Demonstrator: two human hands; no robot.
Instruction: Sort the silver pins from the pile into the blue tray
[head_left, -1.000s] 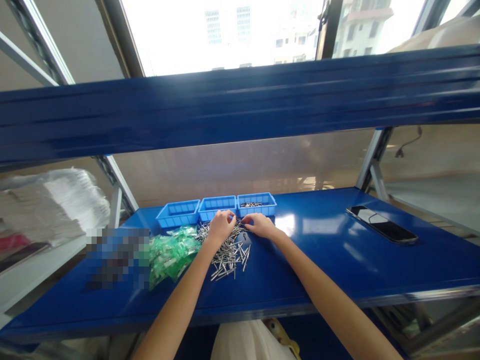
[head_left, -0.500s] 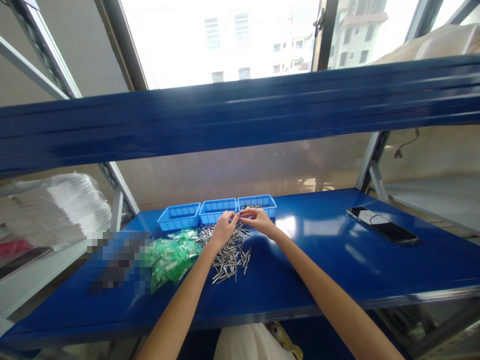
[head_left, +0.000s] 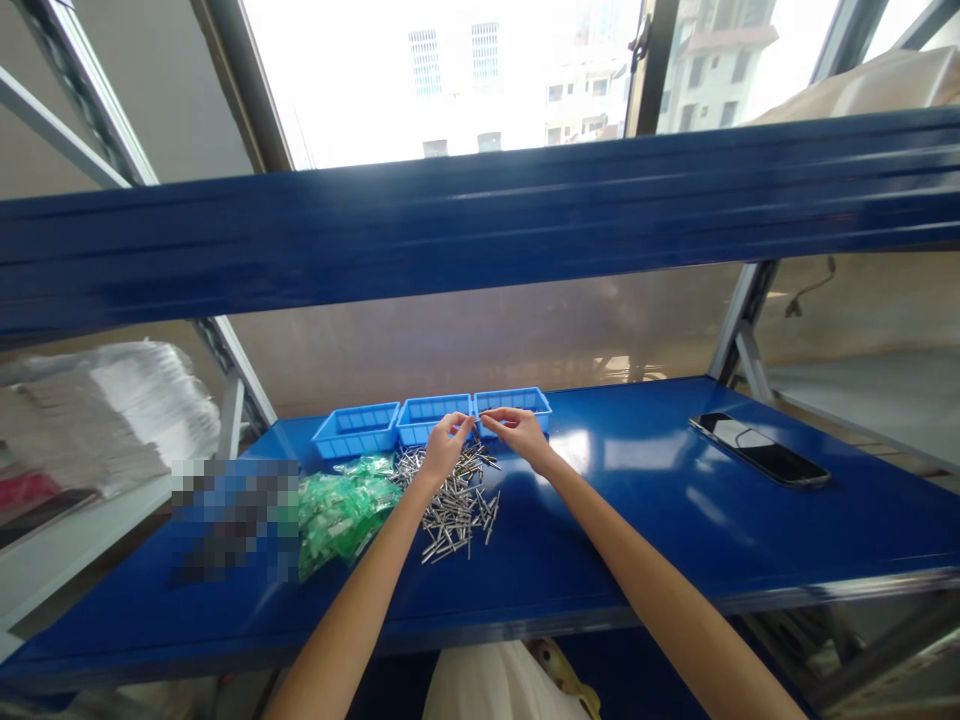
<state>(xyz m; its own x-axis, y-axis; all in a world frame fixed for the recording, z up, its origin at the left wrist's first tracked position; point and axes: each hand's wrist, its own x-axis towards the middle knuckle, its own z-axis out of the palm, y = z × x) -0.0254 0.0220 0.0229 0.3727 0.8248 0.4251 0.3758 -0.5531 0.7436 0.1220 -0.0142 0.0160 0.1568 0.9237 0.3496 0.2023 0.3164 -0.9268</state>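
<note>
Left hand (head_left: 442, 452): mid-frame, fingertips nearly together, hold unclear
Right hand (head_left: 526, 438): just beside, likewise
Metal rods (head_left: 454, 518): heaped, lower middle

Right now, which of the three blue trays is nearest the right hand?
The rightmost tray: the right hand partly hides it. The middle tray and leftmost tray lie farther left.
</note>
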